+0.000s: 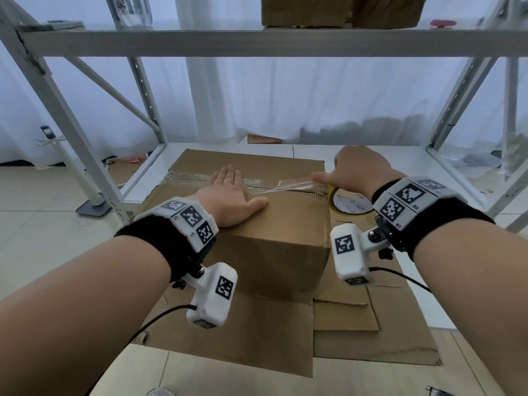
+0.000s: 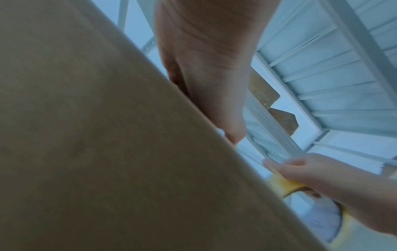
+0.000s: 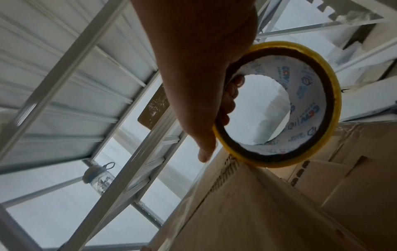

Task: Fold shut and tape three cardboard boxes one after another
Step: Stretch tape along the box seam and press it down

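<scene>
Pressing flat-fingered on the box (image 1: pixel 265 224), the left hand (image 1: pixel 228 195) anchors laid tape while the right hand (image 1: pixel 360 172) grips the roll (image 1: pixel 347 204), stretching tape rightward.

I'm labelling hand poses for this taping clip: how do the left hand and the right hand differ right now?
The left hand lies flat, fingers straight, palm pressing the top of the cardboard box; the right hand is curled, gripping the tape roll. The left hand sits on the box's taped seam; the right hand is at the box's right edge. Both touch the clear tape strip stretched between them.
</scene>
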Demonstrator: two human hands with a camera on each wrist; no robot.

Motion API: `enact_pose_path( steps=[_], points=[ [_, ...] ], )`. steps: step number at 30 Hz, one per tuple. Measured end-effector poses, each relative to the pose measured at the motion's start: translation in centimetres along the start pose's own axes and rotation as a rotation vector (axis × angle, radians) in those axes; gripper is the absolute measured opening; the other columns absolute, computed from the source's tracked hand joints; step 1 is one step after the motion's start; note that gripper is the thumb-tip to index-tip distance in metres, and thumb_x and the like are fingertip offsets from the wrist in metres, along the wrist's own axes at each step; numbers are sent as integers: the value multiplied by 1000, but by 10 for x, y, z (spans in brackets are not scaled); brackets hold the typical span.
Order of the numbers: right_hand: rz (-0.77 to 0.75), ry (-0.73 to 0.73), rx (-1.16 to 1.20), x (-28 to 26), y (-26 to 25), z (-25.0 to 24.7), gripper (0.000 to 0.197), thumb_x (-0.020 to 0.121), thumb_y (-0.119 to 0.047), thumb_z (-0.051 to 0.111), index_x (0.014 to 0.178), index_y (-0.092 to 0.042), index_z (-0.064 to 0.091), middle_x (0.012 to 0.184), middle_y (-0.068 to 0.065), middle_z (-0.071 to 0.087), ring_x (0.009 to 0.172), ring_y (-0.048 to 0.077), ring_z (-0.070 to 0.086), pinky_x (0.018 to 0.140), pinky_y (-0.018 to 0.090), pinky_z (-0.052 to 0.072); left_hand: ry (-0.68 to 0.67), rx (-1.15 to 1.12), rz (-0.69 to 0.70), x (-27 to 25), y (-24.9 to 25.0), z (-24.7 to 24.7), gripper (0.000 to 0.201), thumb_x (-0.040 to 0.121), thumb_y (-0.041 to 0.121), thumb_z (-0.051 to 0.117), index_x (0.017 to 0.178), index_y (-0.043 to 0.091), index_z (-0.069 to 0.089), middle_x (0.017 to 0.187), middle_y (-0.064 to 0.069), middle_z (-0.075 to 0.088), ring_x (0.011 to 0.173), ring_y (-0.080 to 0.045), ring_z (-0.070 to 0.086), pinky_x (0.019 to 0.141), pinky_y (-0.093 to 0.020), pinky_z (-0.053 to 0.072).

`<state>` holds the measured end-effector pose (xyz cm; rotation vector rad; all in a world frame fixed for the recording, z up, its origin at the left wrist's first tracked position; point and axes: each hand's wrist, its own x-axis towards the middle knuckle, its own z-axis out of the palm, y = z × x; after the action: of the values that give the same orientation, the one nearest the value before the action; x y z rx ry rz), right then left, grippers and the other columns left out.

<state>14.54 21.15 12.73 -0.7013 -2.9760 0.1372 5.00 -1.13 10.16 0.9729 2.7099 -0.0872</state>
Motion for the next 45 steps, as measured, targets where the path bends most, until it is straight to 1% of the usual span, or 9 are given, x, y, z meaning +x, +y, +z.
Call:
enact_pose_path(
  steps=[2, 8, 13, 18, 25, 31, 37, 41, 45],
  points=[
    [4, -10, 13, 0, 1, 1, 55, 85, -60, 57, 61, -11, 48, 65, 1, 50, 72, 22, 53, 64, 32, 39, -24, -6, 16, 0, 15, 0, 104, 82, 80, 15, 150, 5, -12, 157, -14, -18, 146, -24, -14, 119, -36, -7],
    [2, -8, -27, -3, 2, -2, 54, 86, -60, 55, 60, -13, 43, 64, -1, 46, 75, 23, 51, 65, 32, 36, -61, 16, 261, 0, 85, 5, 115, 74, 86, 20, 149, 6, -16, 157, -14, -21, 145, -24, -17, 119, -40, -7],
    [-12, 13, 56, -6, 7, 0, 51, 92, -49, 49, 57, -13, 41, 61, 0, 45, 67, 20, 48, 65, 32, 38, -54, 57, 215, 1, 90, 8, 126, 67, 91, 27, 148, 6, -18, 156, -13, -23, 144, -26, -21, 118, -46, -10],
    [-30, 15, 143, -14, 11, -10, 47, 91, -32, 51, 52, -8, 42, 51, 3, 41, 50, 17, 40, 51, 28, 31, -80, -6, 119, -3, 101, 7, 121, 73, 84, 39, 148, 9, -19, 155, -11, -26, 143, -28, -24, 114, -57, -12],
    [-40, 34, 322, -27, -8, -5, 42, 88, -35, 57, 55, -12, 42, 55, 1, 42, 54, 15, 41, 51, 28, 29, -41, -14, 168, -8, 52, -2, 105, 81, 67, 48, 149, 22, -18, 157, -10, -23, 145, -26, -20, 118, -46, -8],
    [-5, 2, 338, -31, -25, 7, 40, 85, -38, 58, 57, -16, 38, 58, -1, 41, 54, 14, 40, 52, 29, 29, 32, -32, 189, -13, 24, 11, 110, 80, 72, 47, 151, 13, -13, 160, -6, -12, 147, -17, -10, 119, -34, -4],
    [57, -30, 282, -29, -21, 4, 36, 82, -39, 61, 62, -15, 46, 64, 1, 48, 61, 20, 48, 64, 33, 36, -20, -14, 195, -5, 24, 10, 110, 74, 81, 43, 153, 23, -8, 160, -7, -12, 147, -21, -9, 119, -38, -4],
    [80, -73, 273, -30, -14, 21, 42, 78, -50, 61, 58, -16, 47, 61, 1, 48, 64, 23, 49, 69, 37, 41, -43, -16, 194, -3, 23, 8, 110, 73, 81, 43, 152, 25, -9, 160, -7, -13, 147, -20, -10, 119, -39, -4],
    [91, -85, 323, -34, -12, 28, 47, 82, -53, 60, 57, -15, 46, 60, 0, 46, 60, 18, 45, 64, 33, 36, -28, 6, 183, -4, 28, 11, 107, 74, 83, 39, 151, 30, -12, 159, -10, -14, 147, -23, -11, 119, -40, -5]
  ],
)
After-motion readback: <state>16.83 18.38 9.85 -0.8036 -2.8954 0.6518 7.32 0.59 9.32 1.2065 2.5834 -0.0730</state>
